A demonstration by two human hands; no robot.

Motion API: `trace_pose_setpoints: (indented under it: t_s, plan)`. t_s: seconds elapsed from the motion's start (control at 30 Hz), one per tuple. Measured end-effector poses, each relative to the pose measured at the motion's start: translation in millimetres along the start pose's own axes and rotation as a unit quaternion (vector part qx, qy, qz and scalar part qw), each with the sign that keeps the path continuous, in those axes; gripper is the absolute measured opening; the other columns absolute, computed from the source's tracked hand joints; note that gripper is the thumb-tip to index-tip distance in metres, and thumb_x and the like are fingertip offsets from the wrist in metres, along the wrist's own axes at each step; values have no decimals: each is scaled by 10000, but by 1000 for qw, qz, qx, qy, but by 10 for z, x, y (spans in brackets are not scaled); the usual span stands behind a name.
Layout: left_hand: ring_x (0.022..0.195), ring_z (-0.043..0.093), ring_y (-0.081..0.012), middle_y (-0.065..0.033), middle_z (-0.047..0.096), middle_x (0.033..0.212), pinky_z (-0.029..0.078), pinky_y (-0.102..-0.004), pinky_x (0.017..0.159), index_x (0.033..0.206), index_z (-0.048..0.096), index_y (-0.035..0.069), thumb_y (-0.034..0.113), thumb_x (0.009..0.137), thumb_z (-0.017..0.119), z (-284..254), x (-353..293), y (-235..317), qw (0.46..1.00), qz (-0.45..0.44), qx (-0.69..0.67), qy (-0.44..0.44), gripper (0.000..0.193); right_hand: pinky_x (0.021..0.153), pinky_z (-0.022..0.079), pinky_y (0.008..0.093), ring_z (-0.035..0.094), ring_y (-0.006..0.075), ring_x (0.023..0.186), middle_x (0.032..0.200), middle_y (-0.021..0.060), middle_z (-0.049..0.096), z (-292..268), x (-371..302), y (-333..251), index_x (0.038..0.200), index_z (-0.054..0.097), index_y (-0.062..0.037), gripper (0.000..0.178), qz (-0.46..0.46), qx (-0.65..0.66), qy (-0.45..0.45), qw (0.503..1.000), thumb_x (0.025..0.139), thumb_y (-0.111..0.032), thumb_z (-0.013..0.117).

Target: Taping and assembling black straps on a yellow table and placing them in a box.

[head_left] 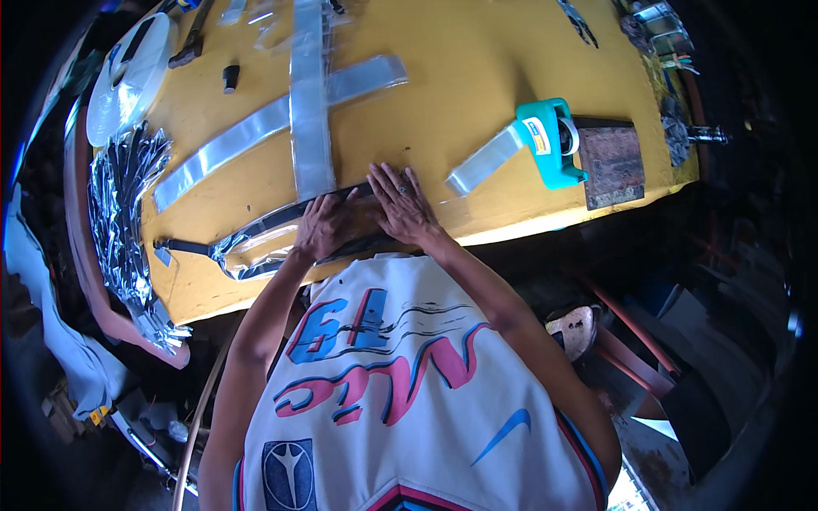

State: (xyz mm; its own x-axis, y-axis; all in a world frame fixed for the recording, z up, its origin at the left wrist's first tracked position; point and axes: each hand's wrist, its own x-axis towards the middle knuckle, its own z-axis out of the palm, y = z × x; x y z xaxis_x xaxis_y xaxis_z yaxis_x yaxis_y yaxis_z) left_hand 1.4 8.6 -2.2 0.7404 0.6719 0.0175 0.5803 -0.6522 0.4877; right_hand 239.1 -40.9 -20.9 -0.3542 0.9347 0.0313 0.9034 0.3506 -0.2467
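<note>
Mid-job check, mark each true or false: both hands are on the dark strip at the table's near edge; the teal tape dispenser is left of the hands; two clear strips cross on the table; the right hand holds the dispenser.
1. Both the left hand and right hand press on the dark strip: true.
2. The teal tape dispenser is left of the hands: false, it sits to their right.
3. Two clear strips cross on the yellow table: true.
4. The right hand holds the dispenser: false, it lies flat on the strip, apart from it.

Crossed tape strips (308,119) behind both hands, tape dispenser (550,140) right, possibly foil heap (123,213) far left
</note>
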Motion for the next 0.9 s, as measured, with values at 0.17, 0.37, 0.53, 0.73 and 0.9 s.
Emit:
trace_pose_setpoints:
  t_s: [0.17, 0.37, 0.53, 0.73, 0.9]
  plan:
    - [1030, 527, -293, -104, 504, 1047, 436, -415, 923, 1475, 502, 124, 313, 796, 749, 13, -3, -8, 1000, 3, 4, 2, 747, 1225, 122, 557, 176, 264, 1537, 1657, 101, 222, 32, -2, 4, 1542, 331, -30, 732, -1, 23, 13, 1000, 986, -481, 482]
    - [999, 535, -302, -107, 508, 1010, 444, -422, 903, 1450, 528, 111, 287, 807, 737, -27, 17, 30, 1000, 13, 4, 10, 699, 1220, 124, 560, 181, 283, 1534, 1656, 98, 223, 25, -20, -1, 1545, 319, -30, 722, 11, 45, 10, 999, 1003, -484, 468]
    - [970, 537, -306, -109, 504, 987, 448, -431, 881, 1433, 545, 99, 224, 821, 711, 23, 24, -2, 1000, 11, 8, 25, 646, 1195, 119, 616, 193, 340, 1525, 1650, 131, 229, -115, -74, 185, 1540, 321, -24, 729, 82, 50, 47, 994, 1007, -497, 472]
    - [980, 542, -318, -116, 520, 1015, 448, -438, 879, 1429, 551, 100, 187, 818, 696, 0, 76, 57, 999, 21, 5, 40, 635, 1142, 269, 575, 478, 337, 1362, 1436, 173, 536, -806, -517, 989, 1415, 486, -37, 541, 247, 66, 295, 921, 960, -280, 648]
    - [1033, 551, -348, -124, 553, 1042, 436, -471, 909, 1432, 554, 113, 169, 819, 659, -19, 42, 24, 999, 17, -3, 44, 624, 740, 537, 313, 689, 168, 796, 881, 122, 717, -1745, -1124, 1854, 1041, 698, 10, 142, 426, 197, 425, 774, 945, -91, 667]
